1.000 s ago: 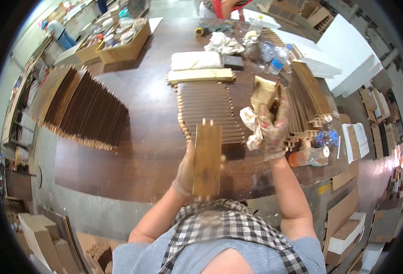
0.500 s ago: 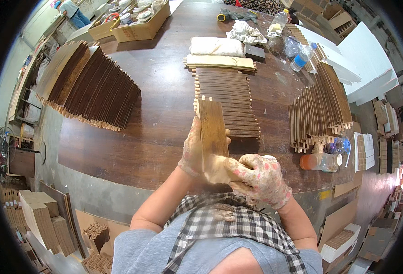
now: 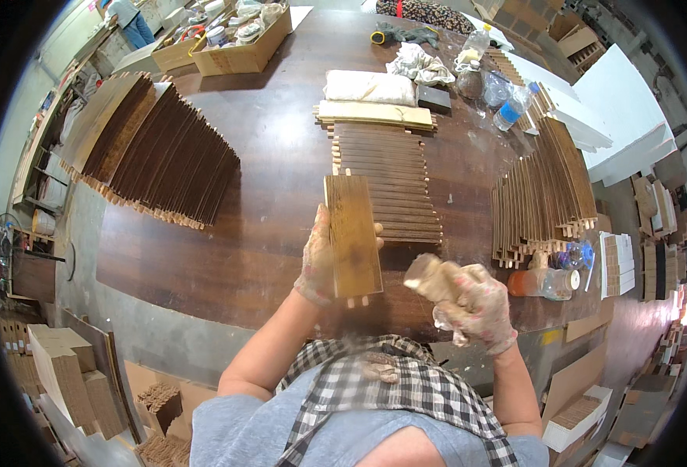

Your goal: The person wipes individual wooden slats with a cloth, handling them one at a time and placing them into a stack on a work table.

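My left hand [image 3: 314, 261], in a stained patterned glove, grips a brown wooden board [image 3: 353, 233] by its long edges. The board is held up, and pale dowels stick out of its ends. To the right of the board and apart from it, my gloved right hand [image 3: 479, 307] is closed around a bunched beige rag [image 3: 432, 277] with a brown stain at its tip. Just beyond the held board lies a row of similar boards [image 3: 388, 180] with dowels. More doweled boards stand in a leaning row at the left [image 3: 172, 148] and another at the right [image 3: 542, 183].
A bottle of orange liquid [image 3: 538, 283] lies near the table's [image 3: 195, 265] right edge. Farther off are a folded white cloth [image 3: 370, 87], a dark block [image 3: 434, 99], a water bottle [image 3: 514, 107] and a filled cardboard box [image 3: 246, 50]. White panels [image 3: 627, 109] stand at the right.
My right hand has drawn the rag off the board's lower end, away to the right. The board has shifted slightly left, and its lower dowels now show.
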Demonstrator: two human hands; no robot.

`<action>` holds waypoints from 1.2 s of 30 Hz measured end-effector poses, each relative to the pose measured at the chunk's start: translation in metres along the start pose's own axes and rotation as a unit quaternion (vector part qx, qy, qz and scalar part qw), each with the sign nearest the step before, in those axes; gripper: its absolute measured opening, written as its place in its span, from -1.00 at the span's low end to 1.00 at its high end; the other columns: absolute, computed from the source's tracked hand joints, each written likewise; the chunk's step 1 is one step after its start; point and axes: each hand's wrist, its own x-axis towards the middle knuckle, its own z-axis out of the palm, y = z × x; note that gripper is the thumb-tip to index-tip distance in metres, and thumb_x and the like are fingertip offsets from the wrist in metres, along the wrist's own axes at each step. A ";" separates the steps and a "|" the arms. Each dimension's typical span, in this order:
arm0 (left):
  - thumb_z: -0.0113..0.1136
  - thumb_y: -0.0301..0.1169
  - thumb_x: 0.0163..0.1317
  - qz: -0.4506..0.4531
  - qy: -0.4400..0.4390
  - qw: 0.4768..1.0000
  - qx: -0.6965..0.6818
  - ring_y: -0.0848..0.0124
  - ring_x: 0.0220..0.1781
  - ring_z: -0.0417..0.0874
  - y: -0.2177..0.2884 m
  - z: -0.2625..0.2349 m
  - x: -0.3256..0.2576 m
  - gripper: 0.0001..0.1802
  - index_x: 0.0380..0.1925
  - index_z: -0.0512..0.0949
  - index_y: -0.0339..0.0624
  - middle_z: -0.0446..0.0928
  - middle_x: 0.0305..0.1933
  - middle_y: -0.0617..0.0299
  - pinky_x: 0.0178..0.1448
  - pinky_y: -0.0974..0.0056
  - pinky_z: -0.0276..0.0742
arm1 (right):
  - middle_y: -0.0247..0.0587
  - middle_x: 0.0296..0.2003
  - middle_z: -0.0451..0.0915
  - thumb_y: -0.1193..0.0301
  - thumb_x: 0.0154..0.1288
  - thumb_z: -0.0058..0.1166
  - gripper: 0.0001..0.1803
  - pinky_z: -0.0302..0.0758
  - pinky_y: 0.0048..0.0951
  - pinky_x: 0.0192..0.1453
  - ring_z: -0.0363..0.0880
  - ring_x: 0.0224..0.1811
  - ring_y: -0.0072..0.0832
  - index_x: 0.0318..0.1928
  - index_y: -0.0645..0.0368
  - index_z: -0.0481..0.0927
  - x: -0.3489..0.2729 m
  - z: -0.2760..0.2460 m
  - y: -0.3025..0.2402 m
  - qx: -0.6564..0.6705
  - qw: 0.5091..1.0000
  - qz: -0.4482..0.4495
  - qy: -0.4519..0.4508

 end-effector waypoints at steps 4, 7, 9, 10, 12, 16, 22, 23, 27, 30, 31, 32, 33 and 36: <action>-0.32 0.27 0.51 -0.019 -0.050 0.998 0.040 0.21 0.10 0.65 -0.012 0.003 0.002 -0.20 0.37 0.33 -0.19 0.54 0.16 -0.04 0.16 0.13 0.67 | -0.02 0.10 0.59 0.25 0.22 0.39 -0.30 0.66 -0.27 0.10 0.68 0.02 -0.21 0.27 0.35 0.46 0.016 0.013 -0.003 0.216 0.959 -0.001 0.181; -0.19 0.06 0.57 -0.012 -0.109 0.994 0.022 0.18 0.35 0.50 -0.026 0.044 -0.001 -0.36 0.41 0.27 -0.17 0.42 0.32 0.03 0.40 0.11 0.53 | 0.00 0.06 0.60 0.09 0.29 0.30 -0.24 0.71 -0.25 0.02 0.70 -0.04 -0.22 0.32 0.32 0.39 0.042 0.041 -0.030 0.240 0.944 -0.069 0.213; -0.13 -0.03 0.56 0.007 -0.227 0.970 0.090 0.19 0.35 0.49 -0.044 0.008 0.006 -0.42 0.42 0.25 -0.12 0.41 0.33 0.06 0.39 0.08 0.54 | -0.03 -0.04 0.63 -0.01 0.34 0.21 -0.22 0.73 -0.28 -0.16 0.73 -0.19 -0.28 0.36 0.25 0.35 0.059 0.074 -0.031 0.126 0.947 -0.177 0.235; -0.12 -0.03 0.56 0.024 -0.194 0.959 0.207 0.19 0.33 0.50 -0.048 -0.011 0.003 -0.42 0.42 0.24 -0.10 0.41 0.33 0.07 0.36 0.08 0.55 | -0.04 -0.09 0.62 -0.01 0.37 0.17 -0.26 0.69 -0.30 -0.26 0.70 -0.28 -0.30 0.36 0.22 0.36 0.066 0.082 -0.028 0.072 0.951 -0.199 0.224; -0.11 -0.03 0.56 0.014 -0.147 0.938 0.313 0.18 0.28 0.53 -0.052 -0.028 -0.001 -0.42 0.43 0.23 -0.07 0.42 0.32 0.09 0.31 0.07 0.57 | -0.13 -0.22 0.57 0.02 0.44 0.08 -0.31 0.55 -0.31 -0.46 0.59 -0.48 -0.36 0.41 0.13 0.32 0.075 0.091 -0.021 0.033 0.953 -0.191 0.234; -0.20 0.06 0.57 -0.202 -0.108 0.969 -0.088 0.14 0.03 0.70 -0.043 0.014 -0.009 -0.41 0.38 0.32 -0.07 0.55 0.21 0.08 0.10 -0.02 0.70 | -0.21 -0.29 0.48 0.06 0.42 0.11 -0.25 0.53 -0.31 -0.44 0.52 -0.46 -0.39 0.47 0.08 0.19 0.116 0.090 0.020 -0.020 0.937 -0.182 0.298; -0.16 -0.05 0.59 -0.027 -0.029 0.990 0.132 0.26 0.27 0.54 -0.046 -0.003 -0.006 -0.46 0.38 0.30 -0.12 0.45 0.32 0.11 0.24 0.10 0.62 | -0.06 -0.10 0.55 0.10 0.36 0.15 -0.50 0.58 -0.19 -0.14 0.57 -0.17 -0.23 0.20 0.02 0.43 0.087 0.107 0.000 -0.058 0.945 -0.196 0.257; -0.15 -0.12 0.60 -0.004 -0.041 0.984 0.176 0.29 0.30 0.51 -0.046 -0.003 -0.004 -0.50 0.38 0.29 -0.13 0.44 0.33 0.13 0.27 0.13 0.59 | 0.07 0.04 0.57 0.19 0.36 0.12 -0.70 0.62 -0.11 0.05 0.61 0.05 -0.08 -0.02 0.05 0.67 0.078 0.113 -0.001 0.024 0.960 -0.182 0.213; -0.06 -0.09 0.57 -0.098 -0.057 0.993 0.027 0.29 0.33 0.49 -0.041 0.005 -0.004 -0.46 0.39 0.30 -0.15 0.41 0.37 0.15 0.32 0.13 0.56 | -0.12 -0.15 0.58 0.02 0.41 0.14 -0.30 0.58 -0.28 -0.15 0.62 -0.16 -0.37 0.41 0.03 0.25 0.087 0.098 0.006 -0.045 0.939 -0.209 0.268; -0.08 0.18 0.48 -0.110 -0.019 0.986 0.124 0.24 0.10 0.65 -0.035 0.034 -0.014 -0.30 0.34 0.37 -0.15 0.56 0.19 0.07 0.18 0.08 0.65 | -0.16 -0.18 0.60 0.14 0.48 0.08 -0.34 0.65 -0.35 -0.15 0.65 -0.22 -0.39 0.44 0.14 0.23 0.117 0.062 0.026 0.051 0.956 -0.079 0.277; -0.09 0.20 0.48 -0.133 -0.018 0.983 0.124 0.22 0.08 0.67 -0.032 0.047 -0.016 -0.28 0.34 0.38 -0.16 0.57 0.17 0.05 0.16 0.08 0.65 | -0.15 -0.15 0.59 0.15 0.47 0.10 -0.32 0.68 -0.35 -0.14 0.66 -0.22 -0.38 0.45 0.12 0.20 0.120 0.051 0.036 0.108 0.950 -0.046 0.289; -0.10 0.21 0.48 -0.121 -0.028 0.981 0.148 0.18 0.02 0.70 -0.031 0.060 -0.022 -0.26 0.34 0.38 -0.18 0.60 0.14 0.02 0.08 0.11 0.69 | -0.14 -0.12 0.58 0.17 0.45 0.12 -0.29 0.71 -0.36 -0.13 0.67 -0.21 -0.37 0.47 0.09 0.17 0.120 0.041 0.047 0.165 0.939 -0.014 0.303; -0.10 0.21 0.48 -0.119 -0.048 0.982 0.138 0.17 0.01 0.70 -0.027 0.058 -0.017 -0.26 0.34 0.38 -0.18 0.60 0.14 0.02 0.07 0.11 0.69 | -0.09 -0.05 0.56 0.16 0.41 0.17 -0.22 0.75 -0.36 -0.13 0.68 -0.17 -0.34 0.50 0.02 0.11 0.121 0.033 0.057 0.229 0.922 -0.004 0.312; -0.11 0.20 0.49 -0.140 -0.068 0.985 0.081 0.18 -0.01 0.71 -0.024 0.031 -0.006 -0.30 0.29 0.41 -0.17 0.60 0.12 0.03 0.04 0.12 0.70 | -0.05 -0.11 0.65 0.28 0.45 0.13 -0.20 0.77 -0.44 -0.36 0.75 -0.29 -0.37 0.54 0.15 0.03 0.120 0.034 0.040 0.247 0.902 -0.072 0.347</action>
